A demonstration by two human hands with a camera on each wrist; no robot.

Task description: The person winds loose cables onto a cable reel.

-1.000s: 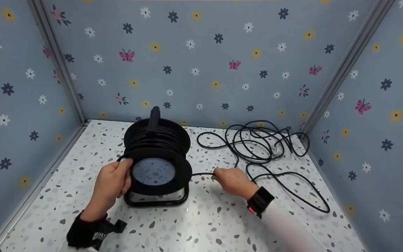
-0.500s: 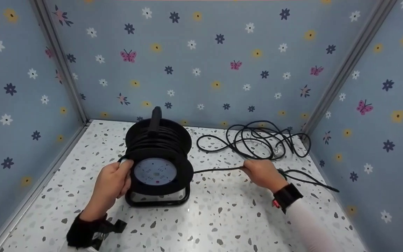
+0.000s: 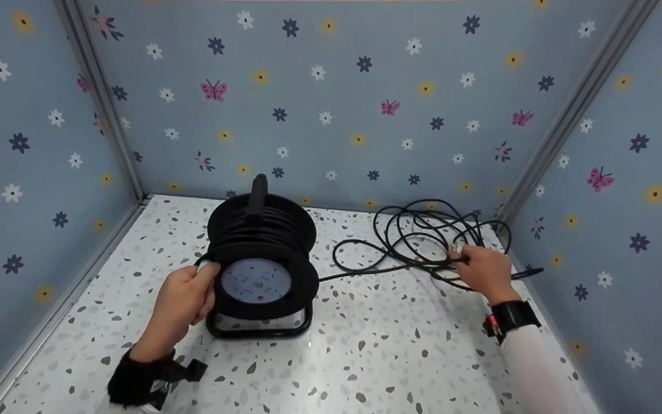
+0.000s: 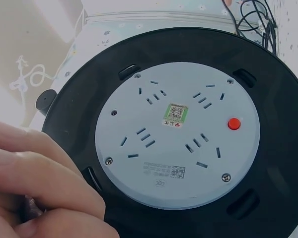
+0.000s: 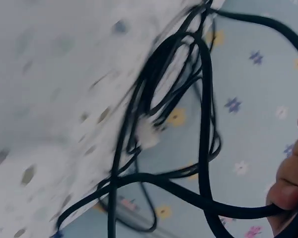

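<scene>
A black cable reel (image 3: 268, 305) with a pale round socket panel (image 3: 256, 282) stands on a tubular frame, left of centre in the head view. My left hand (image 3: 187, 293) grips the reel at its left edge; the curled fingers (image 4: 49, 183) show in the left wrist view, but the exact part held is hidden. Over on the right, my right hand (image 3: 486, 273) holds the black cable (image 3: 377, 271), which runs low from the reel's right side. In the right wrist view, fingers (image 5: 290, 171) curl round that cable (image 5: 228, 208).
Loose cable loops (image 3: 417, 230) lie heaped at the back right, near the patterned back wall (image 3: 331, 115). A small whitish piece (image 5: 148, 133), too blurred to identify, sits among them. The speckled tabletop (image 3: 354, 345) extends in front; panels stand at both sides.
My right hand has travelled right, away from the reel, and the cable stretch between them has lengthened. The nearer loops have shifted. My left hand and the reel stay put.
</scene>
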